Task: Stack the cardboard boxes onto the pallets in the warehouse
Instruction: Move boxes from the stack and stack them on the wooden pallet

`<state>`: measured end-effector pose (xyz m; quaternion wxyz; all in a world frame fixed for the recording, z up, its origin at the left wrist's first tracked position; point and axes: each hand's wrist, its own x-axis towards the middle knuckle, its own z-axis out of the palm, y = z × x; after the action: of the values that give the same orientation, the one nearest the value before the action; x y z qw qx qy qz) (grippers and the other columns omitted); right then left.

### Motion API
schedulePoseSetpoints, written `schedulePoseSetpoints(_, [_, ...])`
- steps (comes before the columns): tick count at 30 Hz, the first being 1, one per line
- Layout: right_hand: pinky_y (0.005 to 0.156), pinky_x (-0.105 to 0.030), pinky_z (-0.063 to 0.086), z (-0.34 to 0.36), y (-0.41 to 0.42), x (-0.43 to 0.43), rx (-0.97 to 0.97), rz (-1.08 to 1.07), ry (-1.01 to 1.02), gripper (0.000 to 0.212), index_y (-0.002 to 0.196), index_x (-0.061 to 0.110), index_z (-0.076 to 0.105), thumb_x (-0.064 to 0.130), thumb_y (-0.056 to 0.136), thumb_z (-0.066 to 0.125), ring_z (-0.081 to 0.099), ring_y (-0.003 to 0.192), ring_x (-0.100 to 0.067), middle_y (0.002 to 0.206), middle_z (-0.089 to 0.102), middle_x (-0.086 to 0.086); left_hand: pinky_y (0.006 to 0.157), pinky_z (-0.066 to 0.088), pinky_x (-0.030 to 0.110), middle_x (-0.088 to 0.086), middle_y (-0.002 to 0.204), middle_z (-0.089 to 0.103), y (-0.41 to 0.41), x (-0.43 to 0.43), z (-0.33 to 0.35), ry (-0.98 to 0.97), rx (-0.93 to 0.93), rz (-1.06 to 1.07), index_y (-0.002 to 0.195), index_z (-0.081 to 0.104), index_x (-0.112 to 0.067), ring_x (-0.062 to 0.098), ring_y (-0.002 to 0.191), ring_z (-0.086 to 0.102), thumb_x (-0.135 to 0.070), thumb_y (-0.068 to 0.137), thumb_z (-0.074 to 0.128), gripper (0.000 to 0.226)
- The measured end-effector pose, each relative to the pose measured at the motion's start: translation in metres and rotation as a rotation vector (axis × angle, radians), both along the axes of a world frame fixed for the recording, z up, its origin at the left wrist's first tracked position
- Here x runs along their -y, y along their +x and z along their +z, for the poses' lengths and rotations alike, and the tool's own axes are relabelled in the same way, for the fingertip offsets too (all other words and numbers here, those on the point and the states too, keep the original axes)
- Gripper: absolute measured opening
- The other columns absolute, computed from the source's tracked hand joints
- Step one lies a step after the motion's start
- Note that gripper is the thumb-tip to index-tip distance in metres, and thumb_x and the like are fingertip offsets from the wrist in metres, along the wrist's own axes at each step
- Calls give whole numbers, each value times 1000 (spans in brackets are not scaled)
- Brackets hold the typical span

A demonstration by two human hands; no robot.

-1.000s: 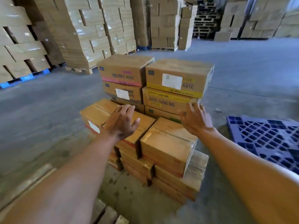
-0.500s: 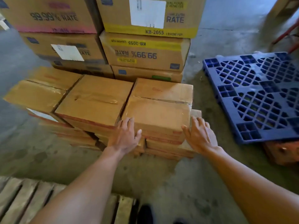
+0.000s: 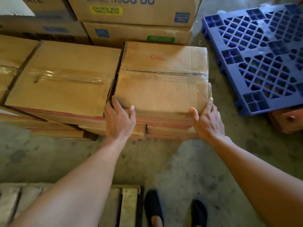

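Hands (image 3: pixel 120 119) (image 3: pixel 209 120) now apparently around box (image 3: pixel 161 86) corners

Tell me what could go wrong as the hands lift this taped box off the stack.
1. The left hand and right hand grip only the near corners of the taped brown cardboard box; its far end could sag or slip.
2. The left fingers sit in the narrow gap beside the neighbouring brown cardboard box; they may get pinched.
3. The black shoes stand just below; a dropped box could land on them.
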<state>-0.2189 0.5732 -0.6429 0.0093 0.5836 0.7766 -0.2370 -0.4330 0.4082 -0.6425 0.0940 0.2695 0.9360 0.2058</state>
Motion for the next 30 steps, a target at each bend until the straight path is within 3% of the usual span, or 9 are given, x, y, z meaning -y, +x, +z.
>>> schedulePoseSetpoints(4, [113, -55, 37, -12, 3, -6, -140, -85, -5, 91, 161, 12, 0, 65, 98, 39, 34, 144, -36, 161, 26, -17, 100, 45, 43, 26, 146, 32, 1, -4, -2, 70, 78, 52, 154, 25, -2, 39, 129, 41, -52, 97, 53, 81])
schedulePoseSetpoints(9, [111, -54, 41, -17, 13, -17, -341, -179, -45, 97, 161, 23, 12, 65, 89, 60, 39, 141, -30, 160, 31, -8, 93, 49, 40, 16, 138, 36, -2, -4, -18, 201, 145, 70, 143, 42, -8, 31, 119, 46, -68, 79, 59, 89])
schedulePoseSetpoints(13, [109, -52, 43, -20, 17, -25, -451, -234, -108, 102, 156, 40, 22, 75, 72, 68, 42, 137, -26, 157, 38, -3, 84, 42, 29, 7, 129, 45, -6, -6, -24, 411, 255, 90, 137, 43, -11, 14, 108, 44, -62, 70, 67, 88])
schedulePoseSetpoints(17, [106, -42, 41, -21, 17, -31, -637, -272, -204, 106, 153, 54, 21, 67, 62, 73, 41, 130, -16, 155, 34, 7, 74, 39, 16, -5, 117, 48, -16, -9, -29, 562, 471, 143, 139, 37, -21, 14, 101, 50, -57, 66, 72, 89])
schedulePoseSetpoints(19, [107, -38, 41, -23, 15, -34, -715, -289, -270, 112, 153, 57, 17, 67, 59, 77, 41, 126, -11, 147, 36, 12, 86, 45, 25, -7, 129, 49, -24, -9, -35, 621, 625, 142, 144, 33, -39, 17, 112, 52, -60, 62, 77, 95])
schedulePoseSetpoints(21, [109, -50, 45, -26, 15, -36, -756, -281, -327, 115, 148, 65, 18, 71, 52, 80, 46, 125, -15, 136, 38, 20, 97, 47, 38, -10, 143, 47, -30, -9, -37, 629, 725, 105, 147, 24, -58, 17, 123, 50, -60, 64, 83, 101])
schedulePoseSetpoints(23, [104, -55, 49, -24, 18, -37, -785, -273, -368, 114, 144, 70, 22, 74, 47, 82, 50, 122, -18, 123, 39, 30, 95, 48, 36, -13, 141, 50, -29, -7, -35, 625, 756, 69, 149, 20, -59, 15, 121, 52, -51, 73, 84, 100])
schedulePoseSetpoints(25, [100, -54, 52, -20, 22, -34, -827, -281, -383, 113, 144, 68, 27, 74, 46, 83, 54, 115, -15, 116, 39, 32, 94, 50, 35, -17, 131, 55, -24, -4, -30, 639, 751, 59, 143, 28, -61, 10, 116, 55, -48, 73, 85, 91])
schedulePoseSetpoints(30, [92, -54, 57, -6, 53, -14, -857, -283, -377, 93, 145, 63, 33, 53, 66, 82, 56, 118, -20, 117, 42, 28, 100, 51, 53, -5, 137, 57, 7, 19, -7, 656, 764, 53, 144, 39, -51, 24, 123, 57, -64, 56, 86, 101])
